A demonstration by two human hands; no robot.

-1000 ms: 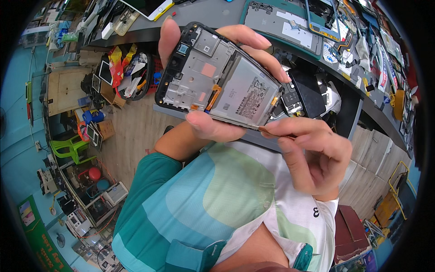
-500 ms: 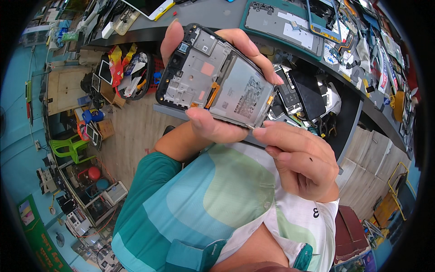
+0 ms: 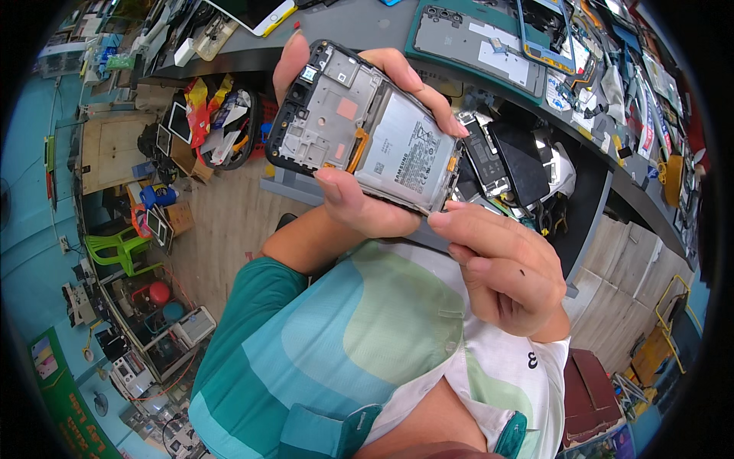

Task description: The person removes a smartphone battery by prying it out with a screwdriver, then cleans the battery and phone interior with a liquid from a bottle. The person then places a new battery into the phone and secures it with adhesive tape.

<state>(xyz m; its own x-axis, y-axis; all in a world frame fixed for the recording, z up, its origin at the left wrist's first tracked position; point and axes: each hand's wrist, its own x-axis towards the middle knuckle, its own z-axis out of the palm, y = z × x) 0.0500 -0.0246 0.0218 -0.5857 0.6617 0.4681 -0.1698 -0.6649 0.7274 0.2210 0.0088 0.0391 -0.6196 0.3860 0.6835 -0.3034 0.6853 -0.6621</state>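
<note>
An opened phone frame [image 3: 325,115] lies across my left hand [image 3: 367,206], whose fingers and thumb grip it by its two long edges. Its bare metal plate faces up, and a silver-grey battery [image 3: 405,153] fills the end towards my right. An orange flex cable [image 3: 357,151] crosses beside the battery. At the phone's near right corner, my right hand [image 3: 508,264] is closed, thumb and forefinger pinched together against the edge. Whatever sits between those fingertips is too small to make out. The other fingers of that hand are curled in.
Below the phone, an open drawer [image 3: 589,222] holds phone parts and a black phone panel [image 3: 518,161]. On the grey bench [image 3: 344,30] lie a large grey back cover [image 3: 466,46], a blue frame [image 3: 547,30] and many loose parts. A full bin [image 3: 243,145] stands at left, near a green chair [image 3: 115,249].
The phone frame has tilted slightly in my left hand, so the battery catches more light. My right hand has barely shifted and stays pinched at the same corner.
</note>
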